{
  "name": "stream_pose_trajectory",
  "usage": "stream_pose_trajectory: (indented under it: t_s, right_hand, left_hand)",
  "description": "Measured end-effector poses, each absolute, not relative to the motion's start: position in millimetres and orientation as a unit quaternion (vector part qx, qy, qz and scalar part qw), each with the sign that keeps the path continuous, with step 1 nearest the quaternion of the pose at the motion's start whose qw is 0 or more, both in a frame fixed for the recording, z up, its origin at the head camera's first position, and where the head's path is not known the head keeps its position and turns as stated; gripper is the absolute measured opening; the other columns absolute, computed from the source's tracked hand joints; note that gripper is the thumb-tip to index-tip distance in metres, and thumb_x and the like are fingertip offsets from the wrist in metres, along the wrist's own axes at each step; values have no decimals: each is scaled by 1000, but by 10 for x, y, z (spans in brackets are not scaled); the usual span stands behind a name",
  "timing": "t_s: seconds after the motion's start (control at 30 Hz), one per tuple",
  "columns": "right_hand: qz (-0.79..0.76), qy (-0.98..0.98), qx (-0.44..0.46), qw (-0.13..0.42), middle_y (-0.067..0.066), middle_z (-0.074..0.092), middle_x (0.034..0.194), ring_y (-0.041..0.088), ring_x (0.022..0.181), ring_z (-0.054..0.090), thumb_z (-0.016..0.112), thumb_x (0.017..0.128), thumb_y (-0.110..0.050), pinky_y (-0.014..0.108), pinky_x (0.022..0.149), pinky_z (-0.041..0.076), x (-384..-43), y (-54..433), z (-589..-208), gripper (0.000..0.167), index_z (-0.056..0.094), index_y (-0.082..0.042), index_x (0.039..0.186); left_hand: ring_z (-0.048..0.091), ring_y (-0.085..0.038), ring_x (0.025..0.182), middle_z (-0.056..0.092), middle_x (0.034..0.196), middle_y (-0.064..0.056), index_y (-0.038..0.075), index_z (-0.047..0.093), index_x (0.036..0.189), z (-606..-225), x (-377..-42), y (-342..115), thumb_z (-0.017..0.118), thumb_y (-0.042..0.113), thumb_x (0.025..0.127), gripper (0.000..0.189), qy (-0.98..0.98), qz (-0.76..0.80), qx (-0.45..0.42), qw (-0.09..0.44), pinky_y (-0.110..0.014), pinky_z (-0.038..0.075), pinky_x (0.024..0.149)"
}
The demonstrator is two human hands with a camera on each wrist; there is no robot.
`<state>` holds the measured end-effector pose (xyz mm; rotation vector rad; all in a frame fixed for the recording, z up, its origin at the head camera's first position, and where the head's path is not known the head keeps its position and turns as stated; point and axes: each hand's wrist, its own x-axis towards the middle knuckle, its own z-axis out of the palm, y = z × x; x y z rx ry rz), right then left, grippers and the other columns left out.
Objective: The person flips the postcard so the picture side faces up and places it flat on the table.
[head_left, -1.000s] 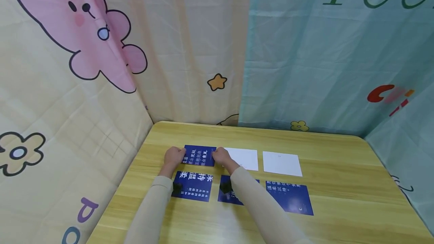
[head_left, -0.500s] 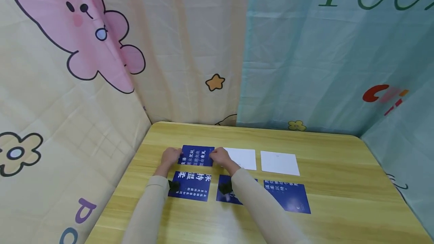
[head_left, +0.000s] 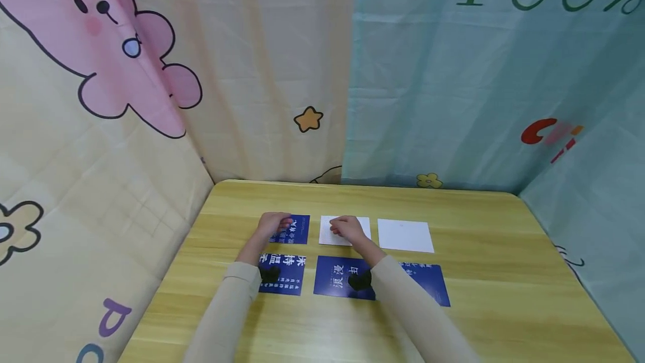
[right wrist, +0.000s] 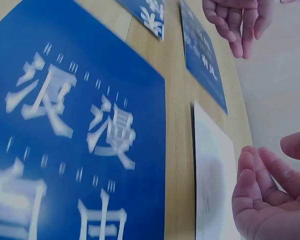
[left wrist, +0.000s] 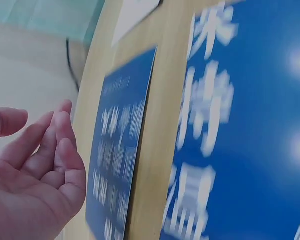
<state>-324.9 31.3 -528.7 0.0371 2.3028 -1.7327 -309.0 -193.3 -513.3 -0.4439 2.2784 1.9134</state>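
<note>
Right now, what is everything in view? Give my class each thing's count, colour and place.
Blue cards: four, blue with white writing, one at back left, three in front.
White cards: two, white, back row's middle and right.
Table: one, yellowish wood, beneath the cards.
Cream fabric: pieces uncountable, cream, behind and left.
Teal fabric: pieces uncountable, teal, behind and right.
Prints: several, mixed colours, on the fabric.
Dark wrist pieces: two, blackish, at the wrists.
Sleeves: two, beige, on the arms.
Left hand: one, bare, near the back-left blue card.
Right hand: one, bare, near the left white card.
</note>
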Motion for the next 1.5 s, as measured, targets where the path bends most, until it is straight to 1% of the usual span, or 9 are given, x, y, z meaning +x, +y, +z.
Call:
stream_pose_trajectory:
  t_s: [0.17,0.37,0.47,0.6,0.77,1.0,1.2,1.4,1.5]
  right_hand:
    - [-596,793,23,123,11,67,88,18,78,62,56,89,-17,33,75,49,-3251,525,-5310,30,63,7,106]
    - [-601,791,48,101,15,64,101,23,89,61,55,91,-19,35,82,48,-3264,799,-5325,33,61,7,110]
    - [-598,794,56,96,17,62,107,26,94,60,53,92,-20,37,85,46,-3276,939,-5317,35,59,7,113]
    - [-595,794,68,109,20,58,112,30,100,57,53,92,-20,40,89,43,-3296,1094,-5301,38,55,9,117]
    - [-582,799,86,123,22,55,114,32,103,55,52,92,-18,42,91,41,-3293,1201,-5293,38,53,11,117]
    - [-573,805,86,129,22,57,110,30,98,57,54,90,-15,41,88,43,-3262,1225,-5306,36,55,13,112]
    - [-573,806,91,118,19,60,102,27,92,57,54,90,-15,38,84,46,-3234,1203,-5314,35,57,13,110]
    - [-575,806,93,109,16,61,95,25,86,56,54,90,-16,33,78,47,-3212,1203,-5335,33,59,11,108]
    - [-578,804,93,105,16,61,95,24,85,56,53,91,-19,33,76,47,-3206,1209,-5340,34,60,11,105]
  left_hand:
    - [61,-23,87,67,97,-14,-7,59,113,-5162,-3087,-1684,50,17,93,32,761,628,-133,94,-35,45,79]
    - [61,-27,94,66,100,-17,-9,60,110,-5204,-3103,-1533,50,13,89,31,782,602,-128,99,-33,47,79]
    - [60,-27,95,65,101,-16,-7,60,110,-5206,-3122,-1501,51,13,88,32,786,596,-133,98,-32,46,79]
    - [60,-25,94,65,101,-15,-8,59,111,-5209,-3140,-1461,51,12,87,32,793,589,-126,97,-32,47,78]
    - [60,-25,90,65,97,-15,-8,61,108,-5215,-3135,-1391,51,11,87,31,796,585,-121,97,-33,47,78]
    - [58,-24,86,64,93,-14,-7,63,103,-5227,-3123,-1320,50,11,86,28,798,581,-125,96,-34,46,76]
    - [59,-19,78,66,87,-12,-7,64,99,-5256,-3142,-1254,49,10,85,26,789,594,-127,93,-28,45,66]
    - [60,-16,75,67,90,-13,-8,61,104,-5286,-3171,-1213,49,8,87,27,761,621,-159,97,-26,46,67]
    - [58,-14,70,66,86,-11,-7,62,102,-5297,-3183,-1202,50,8,88,24,751,627,-182,98,-25,45,65]
